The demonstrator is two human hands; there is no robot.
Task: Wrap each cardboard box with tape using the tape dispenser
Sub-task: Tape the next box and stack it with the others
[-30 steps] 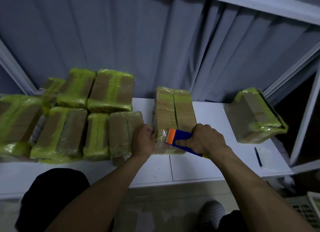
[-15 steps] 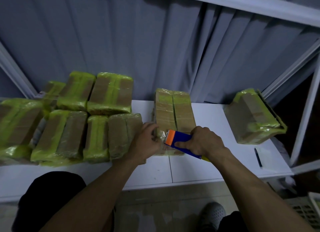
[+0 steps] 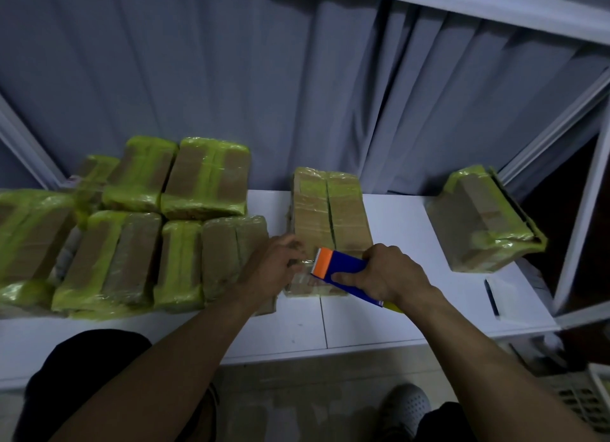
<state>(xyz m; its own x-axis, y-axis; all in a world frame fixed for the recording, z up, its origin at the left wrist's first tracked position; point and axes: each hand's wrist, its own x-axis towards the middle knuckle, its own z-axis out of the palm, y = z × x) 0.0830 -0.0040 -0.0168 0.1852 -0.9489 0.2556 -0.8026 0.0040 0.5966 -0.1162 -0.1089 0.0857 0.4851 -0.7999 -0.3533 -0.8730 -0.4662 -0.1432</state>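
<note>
- My right fingers (image 3: 379,255) are curled tight round the tape dispenser (image 3: 346,266). The thumb is on the near side and the others go over the top.
- The tape dispenser is smooth, hard plastic. It is a flat blue block with an orange end (image 3: 322,260), and that end has a row of tiny teeth. A bit of yellow peeks out under my wrist.
- The orange end sits at the near end of the box (image 3: 330,217) in the middle of the desk (image 3: 406,230).
- That box is a long brown cardboard block lying flat, with a line down its middle. Clear wrap makes it look shiny and crinkly, and there is green at its far end.
- My left fingers (image 3: 287,243) are bent. Their tips are at the near left corner of the box, right by a shiny bit of clear tape (image 3: 305,260). I cannot tell if they pinch the tape or only touch it.
- The desk is white, flat and smooth, with a thin seam running toward me.
- On my left is a pile of boxes (image 3: 132,243), packed side by side and touching. They are brown cardboard with bright green bands and a wrinkly, shiny skin.
- On my right, well apart, one lone box (image 3: 478,223) sits tilted, with green on its edges.
- Near it a thin dark stick (image 3: 491,298) lies on the desk.
- Behind the desk hangs a grey curtain (image 3: 297,78) with long, soft folds.
- Down below I see a grey shoe (image 3: 406,405) with little holes.
</note>
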